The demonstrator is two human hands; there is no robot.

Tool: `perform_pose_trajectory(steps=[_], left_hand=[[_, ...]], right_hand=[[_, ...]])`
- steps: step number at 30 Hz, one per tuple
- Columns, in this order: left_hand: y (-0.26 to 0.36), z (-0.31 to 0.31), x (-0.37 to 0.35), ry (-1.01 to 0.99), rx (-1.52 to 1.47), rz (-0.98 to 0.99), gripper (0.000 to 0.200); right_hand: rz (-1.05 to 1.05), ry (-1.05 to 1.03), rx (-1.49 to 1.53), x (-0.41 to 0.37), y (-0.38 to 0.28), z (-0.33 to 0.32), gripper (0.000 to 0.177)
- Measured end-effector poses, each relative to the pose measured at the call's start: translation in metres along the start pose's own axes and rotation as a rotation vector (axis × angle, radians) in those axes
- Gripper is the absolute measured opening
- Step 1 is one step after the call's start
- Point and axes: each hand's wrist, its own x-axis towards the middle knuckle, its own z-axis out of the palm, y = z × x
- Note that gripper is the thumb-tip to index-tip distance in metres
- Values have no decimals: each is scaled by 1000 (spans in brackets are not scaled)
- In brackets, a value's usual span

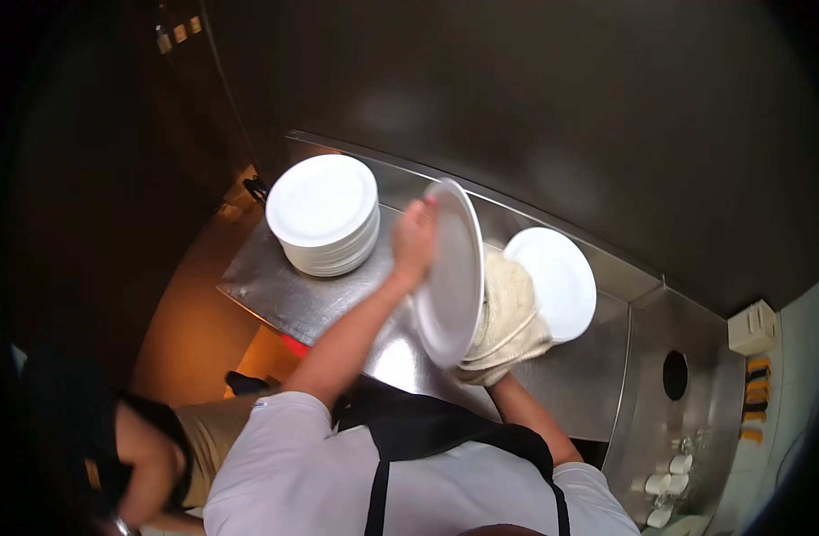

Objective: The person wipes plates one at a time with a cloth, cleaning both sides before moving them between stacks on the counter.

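Observation:
My left hand grips the rim of a white plate held on edge above the steel counter. A beige cloth covers my right hand, which presses against the plate's far face; the hand itself is hidden inside the cloth. A tall stack of white plates stands at the counter's left end. A single white plate, or a low stack, lies to the right behind the cloth.
A dark wall rises behind the counter. To the right, a steel panel has a round hole and several small white cups near its front. Another person's arm shows at lower left.

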Motion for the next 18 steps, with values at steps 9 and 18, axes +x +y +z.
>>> perform_pose_trajectory(steps=[9, 18], left_hand=[[114, -79, 39, -492, -571, 27, 69], [84, -104, -31, -490, -227, -20, 36]], right_hand=[[462, 796, 773, 68, 28, -47, 52], [320, 312, 169, 99, 26, -70, 59]])
